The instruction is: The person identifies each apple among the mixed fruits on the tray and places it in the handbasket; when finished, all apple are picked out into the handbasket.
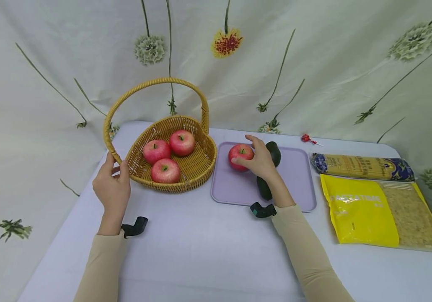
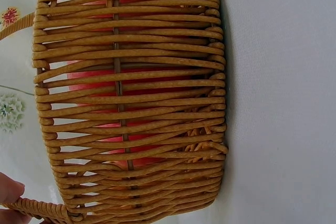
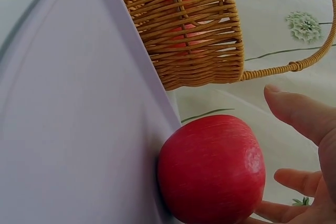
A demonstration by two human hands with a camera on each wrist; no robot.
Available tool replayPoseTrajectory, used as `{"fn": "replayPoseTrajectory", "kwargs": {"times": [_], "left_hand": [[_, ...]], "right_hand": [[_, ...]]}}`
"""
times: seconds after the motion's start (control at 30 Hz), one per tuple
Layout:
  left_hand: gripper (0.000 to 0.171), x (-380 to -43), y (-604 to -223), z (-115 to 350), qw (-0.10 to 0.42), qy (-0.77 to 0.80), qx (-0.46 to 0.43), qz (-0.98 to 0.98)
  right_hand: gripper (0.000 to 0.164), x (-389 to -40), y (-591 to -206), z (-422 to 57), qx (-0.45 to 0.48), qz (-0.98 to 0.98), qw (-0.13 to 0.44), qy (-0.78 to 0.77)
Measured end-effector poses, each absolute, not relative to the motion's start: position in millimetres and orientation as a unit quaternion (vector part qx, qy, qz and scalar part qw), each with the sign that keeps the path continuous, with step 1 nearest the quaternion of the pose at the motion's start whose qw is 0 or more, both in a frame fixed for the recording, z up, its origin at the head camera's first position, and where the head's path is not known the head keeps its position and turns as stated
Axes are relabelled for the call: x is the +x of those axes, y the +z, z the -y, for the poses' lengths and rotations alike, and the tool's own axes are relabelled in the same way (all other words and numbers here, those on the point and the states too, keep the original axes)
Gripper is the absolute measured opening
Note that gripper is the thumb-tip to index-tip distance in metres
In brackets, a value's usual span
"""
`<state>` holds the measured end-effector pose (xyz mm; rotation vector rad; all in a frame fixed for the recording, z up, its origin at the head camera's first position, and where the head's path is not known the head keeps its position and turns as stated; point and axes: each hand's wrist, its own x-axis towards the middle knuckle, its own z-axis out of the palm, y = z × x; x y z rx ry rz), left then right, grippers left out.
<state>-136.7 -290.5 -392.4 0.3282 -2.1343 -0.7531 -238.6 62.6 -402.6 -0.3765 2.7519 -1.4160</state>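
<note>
At the left, my left hand [image 1: 113, 184] pinches the lower end of the handle of a woven basket [image 1: 197, 176]; its fingertips [image 2: 10, 190] show at the corner of the left wrist view. Three red apples [image 1: 166, 170] lie inside the basket. My right hand [image 1: 259, 161] is over a purple tray [image 1: 295, 180], thumb and fingers spread about another red apple [image 3: 212, 169]. In the right wrist view the thumb stands apart from that apple; whether the lower fingers touch it I cannot tell. Two dark green, avocado-like things [image 1: 273, 153] lie on the tray, partly hidden by the right hand.
Right of the tray lie a long pack of noodles [image 1: 363, 167] and a yellow pasta bag [image 1: 366, 214]. A red lollipop [image 1: 306, 138] is behind the tray. A flowered cloth [image 1: 314, 84] hangs at the back of the white table [image 1: 200, 243].
</note>
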Motion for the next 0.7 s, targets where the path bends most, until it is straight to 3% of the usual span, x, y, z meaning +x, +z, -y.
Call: {"fn": "replayPoseTrajectory", "kwargs": {"times": [0.7], "left_hand": [[0.035, -135.9, -391.6, 289.5, 0.407, -0.301, 0.138, 0.851]], "right_hand": [[0.08, -240.6, -406.9, -59.5, -0.122, -0.899, 0.029, -0.419]]}}
